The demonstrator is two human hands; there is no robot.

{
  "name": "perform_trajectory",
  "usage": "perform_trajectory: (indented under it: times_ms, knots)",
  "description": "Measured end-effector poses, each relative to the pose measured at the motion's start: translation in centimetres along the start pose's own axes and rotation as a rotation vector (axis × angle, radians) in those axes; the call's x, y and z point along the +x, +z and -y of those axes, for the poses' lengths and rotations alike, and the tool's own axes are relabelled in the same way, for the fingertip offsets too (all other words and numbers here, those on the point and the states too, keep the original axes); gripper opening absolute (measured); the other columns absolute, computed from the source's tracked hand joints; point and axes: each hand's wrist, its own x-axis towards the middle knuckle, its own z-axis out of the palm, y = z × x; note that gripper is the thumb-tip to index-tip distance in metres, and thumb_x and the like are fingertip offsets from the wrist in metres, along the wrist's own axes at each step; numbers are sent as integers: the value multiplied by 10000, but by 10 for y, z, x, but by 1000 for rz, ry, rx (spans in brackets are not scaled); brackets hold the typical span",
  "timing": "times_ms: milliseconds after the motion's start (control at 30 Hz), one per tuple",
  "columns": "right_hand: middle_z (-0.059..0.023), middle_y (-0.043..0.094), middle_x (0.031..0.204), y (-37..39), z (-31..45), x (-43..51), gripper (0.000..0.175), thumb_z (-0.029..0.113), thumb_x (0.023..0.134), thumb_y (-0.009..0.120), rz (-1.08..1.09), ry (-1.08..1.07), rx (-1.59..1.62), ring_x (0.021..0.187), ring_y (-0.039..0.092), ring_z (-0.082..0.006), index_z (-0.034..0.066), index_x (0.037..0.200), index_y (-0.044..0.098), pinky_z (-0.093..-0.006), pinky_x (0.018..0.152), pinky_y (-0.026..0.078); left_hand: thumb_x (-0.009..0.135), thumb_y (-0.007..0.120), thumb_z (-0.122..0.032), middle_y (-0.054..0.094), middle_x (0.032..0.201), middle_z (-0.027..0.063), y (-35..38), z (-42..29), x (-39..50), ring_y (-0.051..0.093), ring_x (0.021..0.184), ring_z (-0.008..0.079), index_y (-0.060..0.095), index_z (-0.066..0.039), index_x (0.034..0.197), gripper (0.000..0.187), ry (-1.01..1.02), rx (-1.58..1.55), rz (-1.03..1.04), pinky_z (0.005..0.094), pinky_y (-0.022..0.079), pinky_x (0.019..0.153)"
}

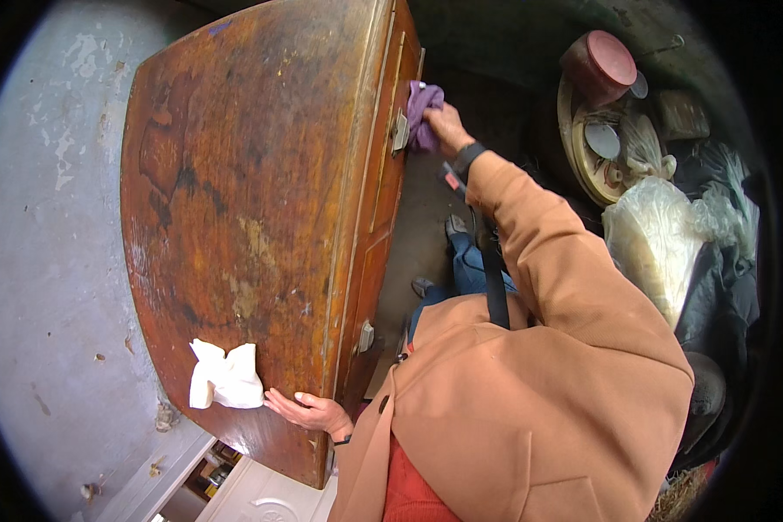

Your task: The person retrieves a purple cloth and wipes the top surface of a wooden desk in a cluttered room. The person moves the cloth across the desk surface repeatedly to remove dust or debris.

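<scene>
A worn, stained wooden cabinet (248, 215) fills the middle of the view, its varnish dark and patchy. At its front face, my right hand (449, 127) grips a crumpled purple cloth (424, 111), close beside a pale metal drawer pull (400, 132). My left hand (310, 412) lies on the near end of the cabinet top, fingers extended and thumb apart. Its fingertips reach the edge of a white, soft-looking bundle (227, 378), and nothing is held in it. A second drawer pull (366, 337) sits lower on the front.
Bluish-grey wall (46, 248) with peeling paint runs along the cabinet's back. White furniture (274, 496) stands at the near end. Off to the right are a reddish pot (600, 65), a round pale-rimmed container (571, 143) and clear plastic bags (656, 241). My shoes (455, 225) stand on the dark floor.
</scene>
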Motion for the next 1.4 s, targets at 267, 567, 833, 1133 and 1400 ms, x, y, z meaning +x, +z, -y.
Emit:
perform_trajectory:
  times_ms: [267,567,833,1133,1400]
  knots:
    - [-93,679,1067,-5,53,52,374,106,798,611,-76,-117,-266,962,625,-210,30,1164,633,-325,855,488,1028,332,-262,469,1413,234,-2,-2,0,345,1384,424,442,73,1375,495,-4,-6,27,510,285,1135]
    - [-62,667,1087,-22,12,20,438,184,801,672,140,-140,-444,992,592,-162,49,1214,616,-319,888,475,1026,321,-255,466,1416,237,-1,0,0,339,1387,428,442,81,1375,499,3,-16,39,513,278,1138]
    - [-61,665,1077,-23,41,78,456,82,790,616,189,-275,-301,1003,600,-182,89,1245,590,-317,887,483,1024,331,-237,459,1417,249,-1,1,2,335,1385,443,440,89,1372,489,24,-24,33,519,279,1132]
    - [-73,672,1088,-20,19,43,474,153,804,654,86,-175,-578,950,609,-175,36,1258,578,-304,839,500,1014,376,-214,458,1426,223,-2,-4,2,328,1390,429,424,67,1390,472,3,-44,39,519,269,1132]
    - [-84,646,1191,-9,-31,-41,521,132,817,654,181,-128,-481,1055,588,-178,9,1307,529,-300,922,470,1019,416,-214,449,1430,239,-5,-8,4,328,1394,426,422,71,1391,469,-28,-68,10,508,277,1138]
